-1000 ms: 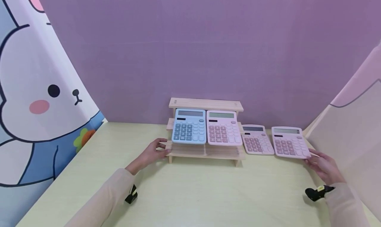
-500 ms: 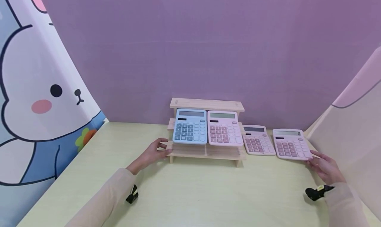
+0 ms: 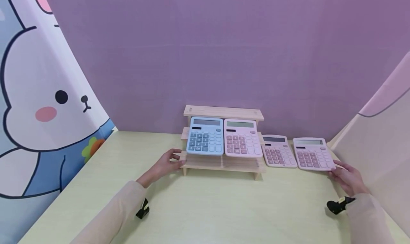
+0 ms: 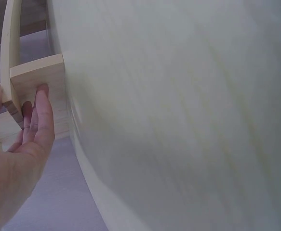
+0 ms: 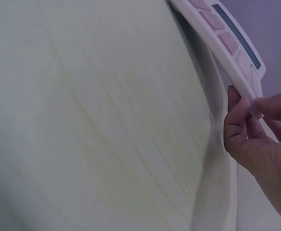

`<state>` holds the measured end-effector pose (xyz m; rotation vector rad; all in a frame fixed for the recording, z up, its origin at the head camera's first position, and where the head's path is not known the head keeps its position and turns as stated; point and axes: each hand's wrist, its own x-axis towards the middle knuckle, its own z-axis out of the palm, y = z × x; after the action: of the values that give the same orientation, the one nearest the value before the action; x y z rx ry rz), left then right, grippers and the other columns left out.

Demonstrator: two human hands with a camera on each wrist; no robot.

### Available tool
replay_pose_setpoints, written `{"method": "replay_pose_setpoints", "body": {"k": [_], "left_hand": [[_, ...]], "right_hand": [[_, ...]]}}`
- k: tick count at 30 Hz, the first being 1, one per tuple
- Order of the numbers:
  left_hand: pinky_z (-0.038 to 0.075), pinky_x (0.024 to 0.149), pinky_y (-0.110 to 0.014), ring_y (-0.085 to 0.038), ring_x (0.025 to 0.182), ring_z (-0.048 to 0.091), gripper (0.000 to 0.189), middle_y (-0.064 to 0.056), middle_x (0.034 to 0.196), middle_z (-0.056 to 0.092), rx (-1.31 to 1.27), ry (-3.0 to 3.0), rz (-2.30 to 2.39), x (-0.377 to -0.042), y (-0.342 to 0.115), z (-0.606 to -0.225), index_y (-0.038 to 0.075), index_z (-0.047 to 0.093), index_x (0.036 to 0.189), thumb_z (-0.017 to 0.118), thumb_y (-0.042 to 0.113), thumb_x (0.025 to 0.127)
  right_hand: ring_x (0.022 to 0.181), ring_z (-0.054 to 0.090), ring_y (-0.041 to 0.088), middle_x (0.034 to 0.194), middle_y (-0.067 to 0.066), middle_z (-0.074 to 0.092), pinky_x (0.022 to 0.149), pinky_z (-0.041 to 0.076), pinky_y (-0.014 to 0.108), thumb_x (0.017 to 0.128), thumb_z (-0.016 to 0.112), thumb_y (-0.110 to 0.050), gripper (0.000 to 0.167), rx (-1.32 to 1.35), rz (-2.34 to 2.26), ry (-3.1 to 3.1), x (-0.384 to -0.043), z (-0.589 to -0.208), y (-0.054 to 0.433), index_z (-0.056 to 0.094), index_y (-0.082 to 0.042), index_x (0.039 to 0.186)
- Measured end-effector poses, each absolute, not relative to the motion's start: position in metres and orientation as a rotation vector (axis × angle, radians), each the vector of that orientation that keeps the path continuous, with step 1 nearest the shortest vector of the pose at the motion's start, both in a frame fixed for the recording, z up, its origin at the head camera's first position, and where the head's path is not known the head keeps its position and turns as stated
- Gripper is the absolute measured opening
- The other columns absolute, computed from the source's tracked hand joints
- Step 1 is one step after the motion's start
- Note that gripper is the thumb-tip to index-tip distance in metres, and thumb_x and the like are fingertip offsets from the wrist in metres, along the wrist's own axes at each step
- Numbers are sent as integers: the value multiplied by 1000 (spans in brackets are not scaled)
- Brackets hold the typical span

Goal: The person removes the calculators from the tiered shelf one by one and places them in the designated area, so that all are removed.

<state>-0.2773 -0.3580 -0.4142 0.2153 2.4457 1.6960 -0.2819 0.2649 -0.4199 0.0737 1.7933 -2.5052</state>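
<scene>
My left hand [image 3: 164,164] grips the left end of the lowest step of a small wooden stepped rack [image 3: 224,111]; in the left wrist view the thumb lies on top of the board [image 4: 11,57] and the fingers reach beneath it. With my right hand [image 3: 349,177] I pinch the lower right corner of a pink calculator [image 3: 310,154] at the far right. The right wrist view shows this pink calculator's near edge raised over the table, thumb above and fingers under. A blue calculator [image 3: 205,136] and a second pink calculator [image 3: 242,138] lean side by side on the rack.
Another pink calculator [image 3: 278,151] sits between the rack and the one in my right hand. A purple backdrop [image 3: 224,52] rises behind the pale table [image 3: 224,208]. Printed cloth [image 3: 64,105] borders the left, and a pale side panel [image 3: 381,148] the right.
The head view has shifted slightly, so the scene sits a little further right. Both hands keep their holds; the pinched calculator has moved only marginally.
</scene>
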Motion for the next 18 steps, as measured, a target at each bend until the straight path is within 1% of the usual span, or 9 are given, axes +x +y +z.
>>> {"method": "replay_pose_setpoints", "body": {"k": [7, 9, 11, 12, 14, 15, 17, 18], "left_hand": [[56, 79, -31, -19, 90, 60, 60, -22, 115, 46, 215, 2442, 1704, -278, -358, -416, -1, 32, 135, 62, 18, 88], [57, 79, -31, -19, 90, 61, 60, -22, 115, 46, 215, 2444, 1704, -278, -357, -415, -1, 31, 135, 62, 17, 88], [57, 79, -32, -19, 90, 61, 60, -22, 115, 47, 213, 2448, 1700, -277, -357, -414, -1, 31, 136, 61, 18, 88], [57, 79, -32, -20, 90, 61, 60, -22, 115, 47, 213, 2449, 1700, -276, -357, -414, -1, 31, 136, 61, 18, 88], [57, 79, -33, -20, 90, 61, 60, -22, 115, 47, 214, 2453, 1699, -276, -358, -414, -1, 30, 136, 61, 17, 88], [57, 79, -34, -20, 90, 61, 60, -22, 115, 47, 215, 2454, 1697, -276, -358, -413, -2, 30, 136, 61, 18, 88], [56, 79, -34, -19, 90, 61, 60, -22, 115, 47, 215, 2455, 1694, -276, -357, -413, -2, 30, 136, 61, 18, 88], [56, 79, -34, -19, 90, 61, 60, -22, 115, 47, 214, 2455, 1692, -277, -357, -413, -2, 30, 136, 61, 18, 88]], "right_hand": [[69, 60, 7, 76, -6, 63, 63, 54, 20, 87, 47, 9, 36, 203, -2411, 1915, -283, -419, 263, 62, -23, 79], [70, 60, 7, 76, -8, 63, 64, 54, 19, 87, 50, 7, 30, 233, -2385, 1947, -284, -419, 263, 58, -22, 83], [70, 60, 6, 76, -9, 63, 64, 54, 19, 86, 52, 6, 26, 256, -2362, 1980, -286, -420, 262, 54, -18, 93], [71, 60, 5, 76, -10, 63, 65, 55, 19, 86, 54, 5, 26, 265, -2351, 1996, -287, -420, 262, 51, -17, 99], [72, 61, 4, 76, -12, 62, 66, 55, 19, 85, 55, 5, 42, 278, -2323, 2035, -289, -420, 261, 42, -15, 120], [72, 61, 3, 76, -12, 62, 67, 55, 18, 85, 56, 5, 49, 286, -2315, 2047, -290, -420, 261, 37, -13, 127], [72, 61, 2, 76, -14, 61, 67, 55, 18, 84, 57, 5, 69, 286, -2288, 2084, -292, -420, 260, 19, -6, 141], [72, 61, 1, 76, -15, 61, 67, 55, 18, 84, 57, 6, 75, 288, -2282, 2094, -293, -420, 259, 12, -2, 144]]}}
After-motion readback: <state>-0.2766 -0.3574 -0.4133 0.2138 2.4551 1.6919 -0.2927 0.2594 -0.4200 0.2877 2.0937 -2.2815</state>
